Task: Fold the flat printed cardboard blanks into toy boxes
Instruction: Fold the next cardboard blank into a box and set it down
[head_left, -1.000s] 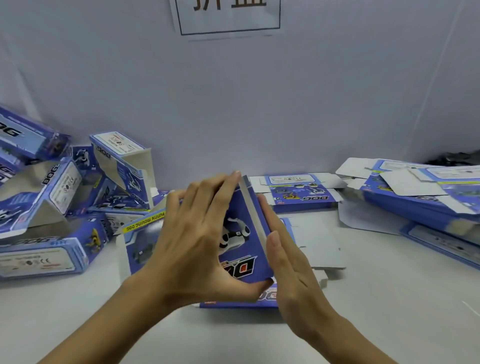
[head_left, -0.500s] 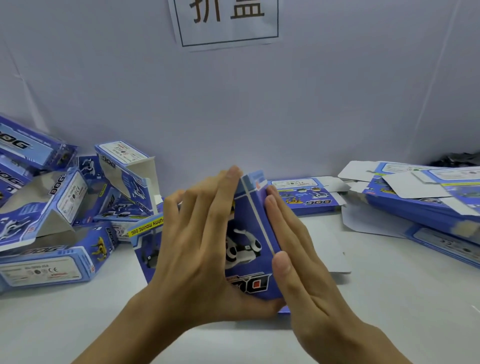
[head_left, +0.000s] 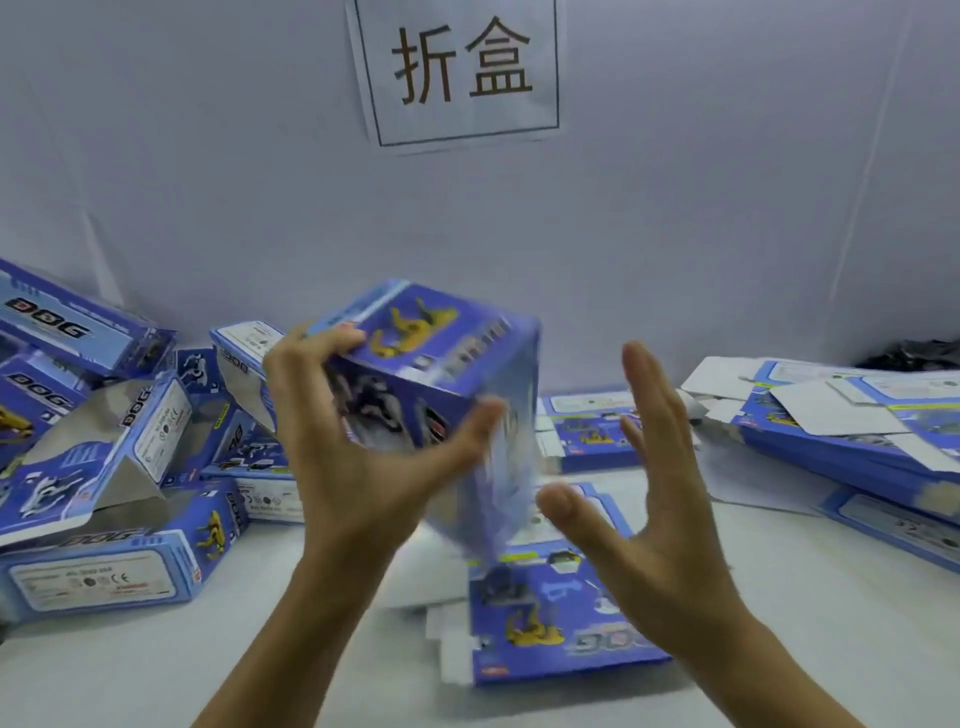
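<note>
- Table (head_left: 779, 649): white work surface carrying all stock. Judged layout: unfolded supply on the person's right, finished output on the left, with the middle used for folding.
- Finished boxes (head_left: 104, 519): a loose pile of erected blue boxes at the left, lying at mixed angles and touching one another. They appear dropped there rather than stacked in order.
- Flat blanks (head_left: 857, 431): a stack at the right edge, white flaps showing, within reach of the right hand. One more flat blank (head_left: 561, 623) lies on the table directly below the hands, probably the next piece to be folded.
- Held box (head_left: 441, 384): raised clear of the table at centre, tilted, with one corner toward the camera. It is motion-blurred; whether its end flaps are closed cannot be told.
- Left hand (head_left: 363, 457): fingers curled over the upper left edge and thumb pressed under the near face, so this hand alone carries the box.
- Right hand (head_left: 654, 499): spread flat with straight fingers, holding nothing, just beside the box without touching it. Judged purpose: ready to steady or press a panel.
</note>
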